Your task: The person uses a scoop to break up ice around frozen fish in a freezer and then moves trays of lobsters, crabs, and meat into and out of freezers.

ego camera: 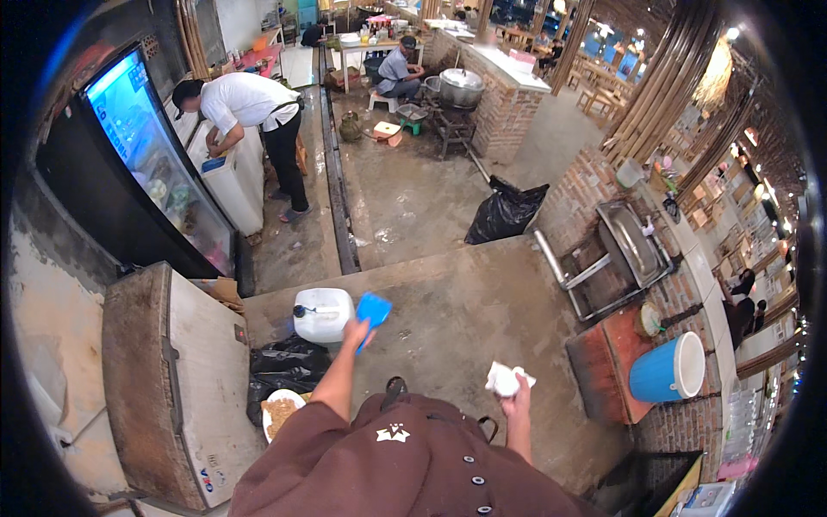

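Observation:
My left hand grips a blue flat plastic piece, perhaps a scoop or scraper, by its narrow end. Just left of that hand, a white plastic jerrycan with a dark cap stands on the concrete floor. In my right hand is a crumpled white wad of tissue or cloth, held out over the floor. Both arms reach forward from my brown shirt. Below the jerrycan lie black plastic bags, beside a white bowl of brown crumbly food.
A worn chest freezer and a glass-door fridge line the left. A person leans over a white chest; another person sits near a large pot. A black bag, steel sink and blue bucket stand rightward.

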